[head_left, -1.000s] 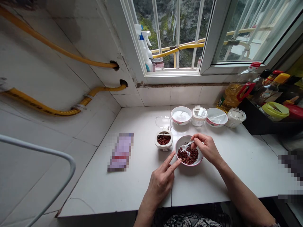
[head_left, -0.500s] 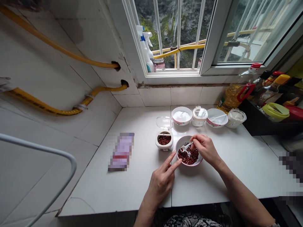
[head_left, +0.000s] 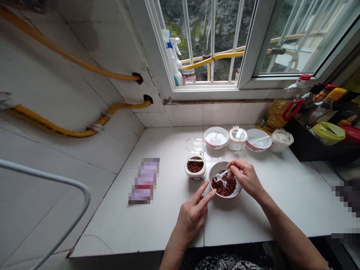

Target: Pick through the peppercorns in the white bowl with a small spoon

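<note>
A white bowl [head_left: 239, 190] with a pink rim holds dark red dried bits. My right hand [head_left: 245, 177] pinches the handle of a small white spoon [head_left: 217, 177], whose scoop is inside the bowl over the bits. At the bowl's left rim, two spread fingertips of my left hand [head_left: 194, 214] touch the edge; that hand holds nothing. Just left of the bowl stands a white jar [head_left: 195, 174] with its clear lid flipped up and similar red bits inside.
Behind are a bowl of white grains [head_left: 216, 138], a lidded jar [head_left: 237, 138], a bowl with a spoon [head_left: 258, 141] and another jar [head_left: 280, 141]. An oil bottle [head_left: 277, 108] stands back right beside a black rack [head_left: 299, 142]. A purple packet [head_left: 145, 180] lies left.
</note>
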### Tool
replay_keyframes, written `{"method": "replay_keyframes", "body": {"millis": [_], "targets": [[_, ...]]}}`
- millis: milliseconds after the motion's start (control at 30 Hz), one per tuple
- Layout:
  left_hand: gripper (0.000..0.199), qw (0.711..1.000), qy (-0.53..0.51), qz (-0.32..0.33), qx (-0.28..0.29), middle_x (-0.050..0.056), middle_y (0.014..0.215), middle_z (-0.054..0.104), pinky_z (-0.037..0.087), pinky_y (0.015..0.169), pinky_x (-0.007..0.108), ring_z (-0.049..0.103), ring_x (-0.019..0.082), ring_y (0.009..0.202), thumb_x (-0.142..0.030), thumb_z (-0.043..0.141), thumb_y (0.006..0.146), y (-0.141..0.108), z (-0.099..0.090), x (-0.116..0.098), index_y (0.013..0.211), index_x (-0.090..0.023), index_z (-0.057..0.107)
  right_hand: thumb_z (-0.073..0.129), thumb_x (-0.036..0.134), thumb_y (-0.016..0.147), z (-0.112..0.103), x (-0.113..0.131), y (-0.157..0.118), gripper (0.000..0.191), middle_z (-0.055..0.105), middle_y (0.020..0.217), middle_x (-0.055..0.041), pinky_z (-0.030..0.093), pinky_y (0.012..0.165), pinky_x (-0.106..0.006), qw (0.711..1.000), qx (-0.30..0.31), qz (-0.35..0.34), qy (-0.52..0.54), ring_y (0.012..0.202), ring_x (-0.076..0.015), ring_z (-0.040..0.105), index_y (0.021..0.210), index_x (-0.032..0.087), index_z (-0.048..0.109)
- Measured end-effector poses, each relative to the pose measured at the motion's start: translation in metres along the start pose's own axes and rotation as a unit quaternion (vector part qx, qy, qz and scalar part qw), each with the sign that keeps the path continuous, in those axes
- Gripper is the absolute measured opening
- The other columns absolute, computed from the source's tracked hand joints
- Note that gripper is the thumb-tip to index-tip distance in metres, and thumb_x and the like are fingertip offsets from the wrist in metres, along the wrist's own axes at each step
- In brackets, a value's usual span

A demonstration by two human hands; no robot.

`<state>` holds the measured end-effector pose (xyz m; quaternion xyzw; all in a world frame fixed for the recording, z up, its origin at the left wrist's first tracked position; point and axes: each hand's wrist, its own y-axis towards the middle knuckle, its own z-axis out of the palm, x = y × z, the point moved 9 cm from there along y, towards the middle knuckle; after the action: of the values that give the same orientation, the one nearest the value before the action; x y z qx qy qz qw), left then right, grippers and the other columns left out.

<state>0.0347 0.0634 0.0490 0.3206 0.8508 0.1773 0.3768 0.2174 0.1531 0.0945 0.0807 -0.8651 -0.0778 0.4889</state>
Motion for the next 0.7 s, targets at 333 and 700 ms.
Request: {"method": "replay_keyframes", "body": {"millis": [333,700], "targets": [[0.061,1.0,-0.004,0.001,0.002,0.015,0.156,0.049,0.06,0.094,0.026,0.071,0.017,0.116,0.003,0.043,0.094,0.001,0.0,0.0,0.148,-0.025,0.051,0.048,0.021,0.086,-0.001,0.0,0.001,0.022,0.071,0.055,0.0015,0.049,0.091,-0.04,1.0,-0.007,-0.007,-0.022,0.068,-0.021,0.068,0.071,0.024,0.064],[0.062,1.0,-0.002,0.003,-0.002,0.016,0.156,0.049,0.06,0.093,0.026,0.068,0.019,0.121,0.003,0.044,0.094,0.0,0.0,0.0,0.148,-0.025,0.051,0.054,0.038,0.083,0.008,-0.017,-0.001,0.021,0.07,0.057,-0.0003,0.051,0.061,-0.03,0.986,0.038,0.095,0.128,0.056,-0.018,0.064,0.078,0.021,0.065]]}}
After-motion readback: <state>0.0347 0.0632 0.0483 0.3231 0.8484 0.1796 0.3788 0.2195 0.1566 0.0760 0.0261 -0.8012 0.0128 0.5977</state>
